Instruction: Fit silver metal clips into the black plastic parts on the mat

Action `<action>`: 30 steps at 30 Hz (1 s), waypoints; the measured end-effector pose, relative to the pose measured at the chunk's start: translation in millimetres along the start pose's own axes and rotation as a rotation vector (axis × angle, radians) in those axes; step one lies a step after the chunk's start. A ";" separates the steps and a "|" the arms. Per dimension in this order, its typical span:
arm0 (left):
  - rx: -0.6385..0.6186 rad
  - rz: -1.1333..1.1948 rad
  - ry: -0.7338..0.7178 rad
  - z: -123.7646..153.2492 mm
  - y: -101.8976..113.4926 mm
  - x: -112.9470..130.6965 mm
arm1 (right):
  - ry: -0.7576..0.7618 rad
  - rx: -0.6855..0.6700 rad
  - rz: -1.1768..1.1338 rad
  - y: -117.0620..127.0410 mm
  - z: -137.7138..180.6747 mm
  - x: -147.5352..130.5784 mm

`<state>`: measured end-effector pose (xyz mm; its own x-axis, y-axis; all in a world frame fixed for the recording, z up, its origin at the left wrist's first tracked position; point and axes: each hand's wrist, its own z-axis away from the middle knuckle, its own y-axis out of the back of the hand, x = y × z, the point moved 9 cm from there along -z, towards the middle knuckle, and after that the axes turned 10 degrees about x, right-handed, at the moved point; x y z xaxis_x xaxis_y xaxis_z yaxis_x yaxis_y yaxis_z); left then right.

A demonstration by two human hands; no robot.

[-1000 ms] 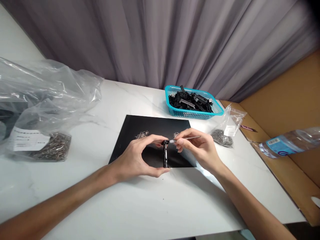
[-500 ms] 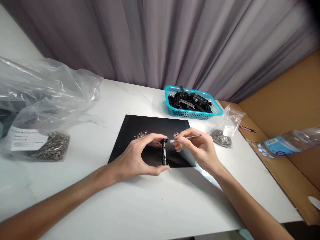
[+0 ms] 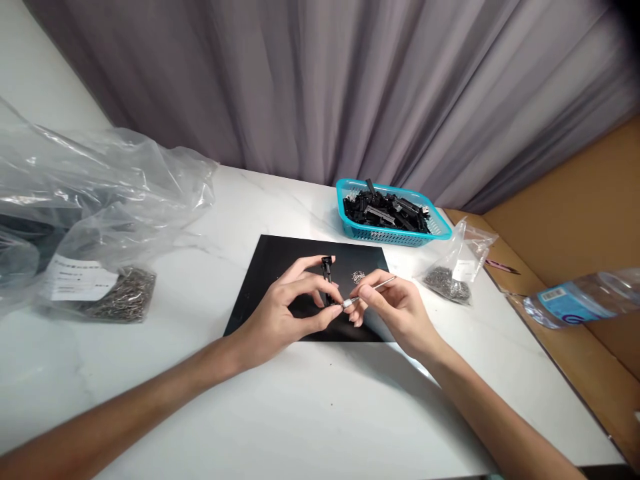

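My left hand (image 3: 287, 300) grips a slim black plastic part (image 3: 327, 270), which stands roughly upright above a black mat (image 3: 273, 257). Its thumb and index finger close near the part's lower end. Between the fingers of my right hand (image 3: 393, 300) is a thin metal rod tool with a white tip (image 3: 349, 303). That tip meets the left fingertips at the part's lower end; whether it touches the part itself is hidden. On the mat behind my right hand lies a small pile of tiny metal pieces (image 3: 358, 276).
A blue basket (image 3: 395, 239) full of black plastic parts stands at the back. Clear bags of small metal pieces lie at the left (image 3: 125, 293) and right (image 3: 447, 285). A plastic bottle (image 3: 575, 300) rests on cardboard at the far right. Two dark specks dot the white table (image 3: 300, 413).
The black part is turned in my left hand, whose thumb and index finger have drawn together at its lower end. The tool's tip has moved from the upper end down to there.
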<state>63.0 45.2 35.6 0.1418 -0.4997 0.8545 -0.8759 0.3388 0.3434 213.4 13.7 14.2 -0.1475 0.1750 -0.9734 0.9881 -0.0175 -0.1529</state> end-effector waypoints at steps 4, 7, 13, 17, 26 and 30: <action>0.018 -0.030 -0.014 -0.8 1.4 -0.8 | 0.077 0.041 0.077 -1.2 -0.6 -5.1; 0.025 -0.058 0.013 0.3 2.3 -5.4 | 0.230 0.188 0.121 8.9 1.4 -19.3; 0.030 -0.073 0.099 0.6 3.9 -14.6 | 0.381 0.203 0.470 0.7 10.8 -32.0; 0.025 -0.072 0.121 1.0 3.5 -16.0 | 0.542 0.196 0.593 -12.5 20.2 -39.8; 0.064 -0.127 0.060 0.0 8.3 -8.8 | 0.895 0.261 0.838 -30.3 38.9 -54.7; 0.068 -0.154 0.016 0.1 7.4 -9.0 | 1.004 0.332 1.079 -38.2 45.3 -50.3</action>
<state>55.2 52.1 30.4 0.2833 -0.5285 0.8003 -0.8724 0.2047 0.4440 181.1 -39.1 61.2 0.8473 0.5111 -0.1445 0.5249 -0.7644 0.3744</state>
